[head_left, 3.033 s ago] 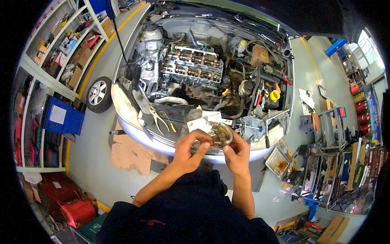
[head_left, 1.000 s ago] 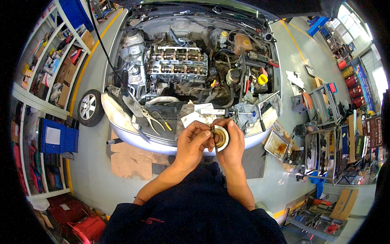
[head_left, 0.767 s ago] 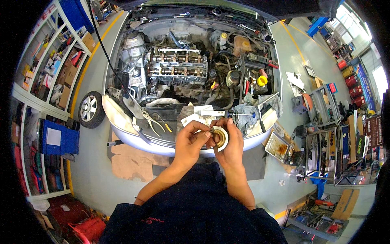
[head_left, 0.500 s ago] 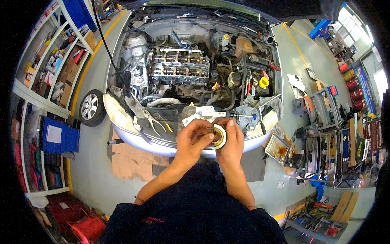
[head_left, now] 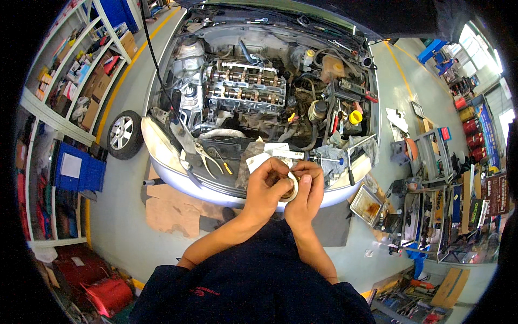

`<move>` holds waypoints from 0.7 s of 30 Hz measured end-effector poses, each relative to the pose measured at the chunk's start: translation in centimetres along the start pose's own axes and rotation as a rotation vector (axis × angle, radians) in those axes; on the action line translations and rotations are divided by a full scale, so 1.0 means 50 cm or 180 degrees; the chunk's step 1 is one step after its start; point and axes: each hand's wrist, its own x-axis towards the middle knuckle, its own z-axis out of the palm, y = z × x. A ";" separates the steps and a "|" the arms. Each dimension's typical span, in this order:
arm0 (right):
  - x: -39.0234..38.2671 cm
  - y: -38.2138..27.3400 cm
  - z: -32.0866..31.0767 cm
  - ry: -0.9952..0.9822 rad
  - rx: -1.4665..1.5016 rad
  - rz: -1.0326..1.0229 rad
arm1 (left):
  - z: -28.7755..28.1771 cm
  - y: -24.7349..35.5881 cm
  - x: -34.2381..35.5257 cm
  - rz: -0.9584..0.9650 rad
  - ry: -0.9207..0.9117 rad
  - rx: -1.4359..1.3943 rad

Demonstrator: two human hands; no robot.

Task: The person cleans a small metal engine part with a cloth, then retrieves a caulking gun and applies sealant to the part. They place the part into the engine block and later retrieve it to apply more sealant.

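In the head view my left hand (head_left: 261, 194) and my right hand (head_left: 305, 197) meet over the car's front edge, both closed around a small round metal part (head_left: 292, 191) with a pale rim and brassy inside, largely covered by my fingers. Just beyond them lie white papers or small cartons (head_left: 277, 147) on a dirty cloth. Pliers (head_left: 209, 162) and a yellow-handled screwdriver (head_left: 226, 169) rest to the left on the front panel; a grey rag (head_left: 329, 154) and a black-handled tool (head_left: 350, 177) lie to the right.
An opened engine (head_left: 245, 89) fills the bay under the raised hood. A loose wheel (head_left: 123, 135) stands left, beside shelving (head_left: 75, 121). At right are a stained metal tray (head_left: 367, 208) and carts (head_left: 423, 216); cardboard (head_left: 171, 210) lies on the floor below the bumper.
The part has been turned in my hands and is now more hidden by my fingers, my right thumb lying over it. My head view has shifted slightly.
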 end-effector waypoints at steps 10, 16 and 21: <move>0.009 0.018 -0.006 -0.0148 -0.0201 -0.0411 | -0.003 -0.023 0.009 -0.0018 0.0263 -0.0336; 0.022 0.060 -0.027 0.0357 0.1643 0.1532 | -0.043 -0.053 0.022 -0.0313 0.0117 -0.0387; 0.029 0.058 -0.047 0.0511 0.2282 0.2072 | -0.040 -0.049 0.020 -0.0397 0.0210 -0.0225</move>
